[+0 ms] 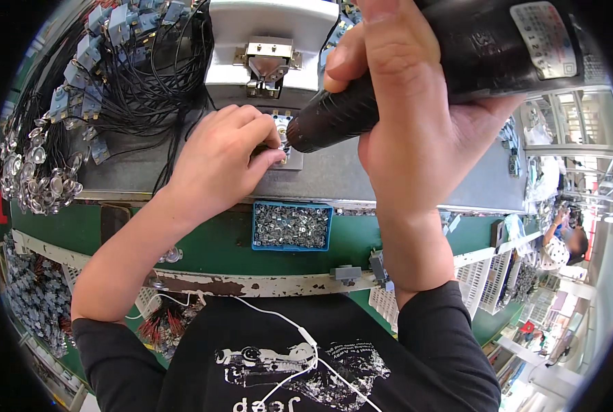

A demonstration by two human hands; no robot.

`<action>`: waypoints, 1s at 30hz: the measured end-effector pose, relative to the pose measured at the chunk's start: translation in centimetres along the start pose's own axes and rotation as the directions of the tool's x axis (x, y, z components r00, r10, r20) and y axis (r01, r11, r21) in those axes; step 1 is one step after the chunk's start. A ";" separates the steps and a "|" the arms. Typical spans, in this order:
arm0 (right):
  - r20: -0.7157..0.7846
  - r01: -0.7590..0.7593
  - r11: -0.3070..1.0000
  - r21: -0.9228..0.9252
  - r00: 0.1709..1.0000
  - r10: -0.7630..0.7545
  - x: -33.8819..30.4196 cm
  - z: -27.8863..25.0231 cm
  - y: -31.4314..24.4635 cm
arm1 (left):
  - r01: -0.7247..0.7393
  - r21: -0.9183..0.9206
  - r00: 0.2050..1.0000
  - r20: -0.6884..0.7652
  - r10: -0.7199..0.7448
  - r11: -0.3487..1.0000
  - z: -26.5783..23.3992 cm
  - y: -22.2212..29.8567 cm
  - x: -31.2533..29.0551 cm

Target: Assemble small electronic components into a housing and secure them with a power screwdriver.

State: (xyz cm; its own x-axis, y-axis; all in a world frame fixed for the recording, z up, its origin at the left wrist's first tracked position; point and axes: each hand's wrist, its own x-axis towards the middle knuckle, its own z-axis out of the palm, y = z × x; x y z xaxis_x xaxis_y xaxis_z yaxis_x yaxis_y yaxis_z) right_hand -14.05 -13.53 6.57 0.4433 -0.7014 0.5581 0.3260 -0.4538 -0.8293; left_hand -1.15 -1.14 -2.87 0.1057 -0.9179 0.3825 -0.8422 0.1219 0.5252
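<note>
My right hand [416,117] is wrapped round a thick black electric screwdriver [341,113], its narrow end pointing left and down. That end is at a small part with brass-coloured metal terminals [282,122]. My left hand [227,147] has its thumb and fingers closed round the left and near sides of this part, hiding much of it. The part rests on a small flat metal plate [294,162] on the grey worktop. Whether the tip touches a screw cannot be made out. Just beyond stands a silver machine housing [227,31] with a metal latch-like mechanism [269,65].
A blue tray [253,237] full of small metal pieces sits on the green surface nearer me. Grey-blue switch-like parts [87,51] with bundled black wires [148,89] and round metal pieces [39,178] crowd the left. White crates [495,278] and another person [557,250] are at right.
</note>
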 end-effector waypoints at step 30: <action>0.154 0.029 0.990 0.138 0.987 -0.050 -0.4 2.3 1.5 | 0.098 -0.074 0.991 0.099 -0.091 0.992 0.1 -0.1 -0.4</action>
State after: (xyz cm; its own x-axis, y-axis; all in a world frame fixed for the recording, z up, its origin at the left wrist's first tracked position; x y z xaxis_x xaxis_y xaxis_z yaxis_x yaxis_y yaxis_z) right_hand -11.83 -12.70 5.16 0.5495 -0.5849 0.5966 0.4505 -0.3939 -0.8011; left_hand -1.16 -0.87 -3.18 0.1287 -0.9581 0.2560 -0.7861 0.0588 0.6153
